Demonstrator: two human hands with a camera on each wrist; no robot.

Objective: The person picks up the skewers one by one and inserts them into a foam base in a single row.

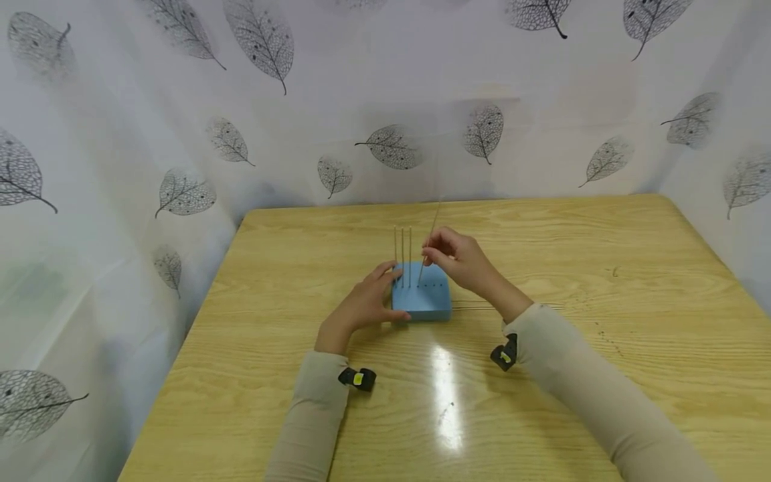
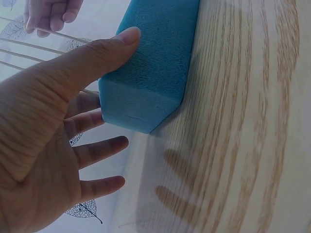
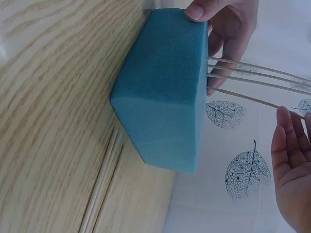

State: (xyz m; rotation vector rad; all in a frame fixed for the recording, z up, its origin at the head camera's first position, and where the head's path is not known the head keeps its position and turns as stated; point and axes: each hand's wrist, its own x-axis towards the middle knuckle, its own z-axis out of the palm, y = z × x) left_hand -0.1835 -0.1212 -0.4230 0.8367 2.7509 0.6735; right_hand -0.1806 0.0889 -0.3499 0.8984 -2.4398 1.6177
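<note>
A light blue foam block (image 1: 430, 304) sits on the table, with a row of small holes along its top. My left hand (image 1: 365, 301) holds the block at its left end, the thumb pressed on the near face and some fingers over the far side. Three thin wooden sticks (image 1: 410, 251) stand upright in the left holes. Above the block, my right hand (image 1: 459, 260) pinches a fourth stick (image 3: 252, 101) between thumb and fingers. That stick leans, its lower tip meeting the block beside the three; how deep it goes in I cannot tell.
More thin sticks (image 3: 104, 182) lie on the wood-grain table (image 1: 289, 268), extending right from beside the block and passing under my right forearm. A white curtain (image 1: 337, 80) printed with dark leaves hangs behind the table and along its sides.
</note>
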